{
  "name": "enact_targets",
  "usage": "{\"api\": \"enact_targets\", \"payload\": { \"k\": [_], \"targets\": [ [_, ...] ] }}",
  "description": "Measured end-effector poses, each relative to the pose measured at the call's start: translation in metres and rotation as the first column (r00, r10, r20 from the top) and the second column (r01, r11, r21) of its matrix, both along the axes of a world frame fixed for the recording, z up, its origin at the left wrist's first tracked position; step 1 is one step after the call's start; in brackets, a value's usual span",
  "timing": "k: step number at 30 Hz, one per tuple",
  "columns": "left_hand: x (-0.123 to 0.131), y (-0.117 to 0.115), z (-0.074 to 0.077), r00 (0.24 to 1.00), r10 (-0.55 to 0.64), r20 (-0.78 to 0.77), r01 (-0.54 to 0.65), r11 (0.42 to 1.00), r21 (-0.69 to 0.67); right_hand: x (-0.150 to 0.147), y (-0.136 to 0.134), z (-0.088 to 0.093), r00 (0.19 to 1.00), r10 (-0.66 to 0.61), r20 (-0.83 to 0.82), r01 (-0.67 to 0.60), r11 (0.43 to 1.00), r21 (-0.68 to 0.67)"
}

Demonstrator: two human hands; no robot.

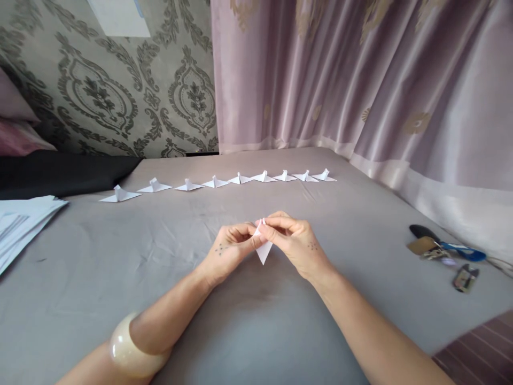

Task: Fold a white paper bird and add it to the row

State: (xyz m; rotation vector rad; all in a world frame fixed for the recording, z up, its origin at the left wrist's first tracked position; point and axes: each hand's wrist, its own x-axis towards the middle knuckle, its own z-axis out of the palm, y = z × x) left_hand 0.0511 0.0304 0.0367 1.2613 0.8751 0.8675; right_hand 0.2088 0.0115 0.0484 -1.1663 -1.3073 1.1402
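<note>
Between both hands is a small folded white paper (263,253), its pointed end hanging down toward me. My left hand (232,244) pinches it from the left, thumb on the near face. From the right, my right hand (294,239) pinches the same paper, its thumb close to the left one near the top. The fingers behind the paper are partly hidden. Beyond the hands, several folded white paper figures (214,182) stand in a row across the grey sheet (172,299), each with flat pointed sides and a raised middle.
A stack of papers (24,224) lies at the left edge beside a black cloth (68,174). On the right are keys (435,252), a blue-handled item (465,251) and a small metal object (465,278). Pink curtains (288,80) hang along the back and right.
</note>
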Motion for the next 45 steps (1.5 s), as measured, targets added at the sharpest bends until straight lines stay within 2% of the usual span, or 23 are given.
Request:
{"api": "enact_targets", "payload": {
  "k": [3,7,10,12,14,17,19,21,26,29,32,35,37,41,45],
  "targets": [
    [-0.001,0.0,0.001,0.999,-0.043,-0.004,0.043,0.999,-0.033,0.001,0.001,0.001,0.999,0.015,-0.047,-0.018,0.999,-0.048],
    [0.0,0.0,0.002,0.997,-0.075,0.001,0.075,0.99,-0.123,0.0,0.001,0.001,0.993,-0.075,-0.092,0.065,0.992,-0.109],
    [0.002,0.002,-0.001,0.996,-0.076,0.037,0.082,0.978,-0.192,-0.001,0.005,-0.002,0.969,-0.121,-0.215,0.078,0.977,-0.196],
    [0.003,0.005,-0.006,0.992,-0.028,0.124,0.058,0.967,-0.248,0.001,0.009,-0.005,0.931,-0.144,-0.335,0.059,0.966,-0.251],
    [0.002,0.01,-0.011,0.966,0.081,0.245,-0.006,0.956,-0.292,0.003,0.013,-0.007,0.902,-0.166,-0.398,0.057,0.96,-0.273],
    [-0.002,0.017,-0.014,0.902,0.205,0.379,-0.095,0.953,-0.288,0.001,0.012,-0.009,0.945,-0.119,-0.306,0.041,0.967,-0.25],
    [-0.005,0.02,-0.014,0.878,0.222,0.424,-0.112,0.957,-0.269,-0.005,0.009,-0.01,0.977,-0.022,-0.211,-0.022,0.979,-0.201],
    [-0.005,0.02,-0.014,0.871,0.217,0.44,-0.108,0.96,-0.259,-0.012,0.004,-0.011,0.989,0.012,-0.146,-0.034,0.989,-0.147],
    [-0.003,0.016,-0.013,0.896,0.181,0.405,-0.082,0.965,-0.25,-0.018,0.001,-0.016,0.996,-0.092,0.009,0.092,0.994,-0.052],
    [-0.003,0.016,-0.014,0.909,0.217,0.357,-0.139,0.962,-0.234,-0.015,0.003,-0.017,0.99,-0.125,0.062,0.129,0.99,-0.059],
    [-0.004,0.018,-0.016,0.934,0.237,0.267,-0.199,0.967,-0.162,-0.012,0.003,-0.014,0.989,-0.106,0.104,0.116,0.989,-0.091],
    [-0.006,0.018,-0.017,0.962,0.209,0.178,-0.195,0.976,-0.091,-0.01,0.004,-0.011,0.991,-0.127,0.05,0.132,0.983,-0.127],
    [-0.006,0.017,-0.017,0.977,0.159,0.143,-0.149,0.986,-0.077,-0.008,0.005,-0.01,0.987,-0.16,-0.002,0.158,0.976,-0.15],
    [-0.006,0.017,-0.015,0.979,0.086,0.185,-0.059,0.987,-0.147,-0.006,0.009,-0.013,0.975,-0.207,-0.083,0.186,0.959,-0.215],
    [-0.008,0.019,-0.017,0.979,0.118,0.165,-0.08,0.972,-0.22,-0.008,0.01,-0.017,0.957,-0.26,-0.129,0.225,0.945,-0.235]
  ]
}}
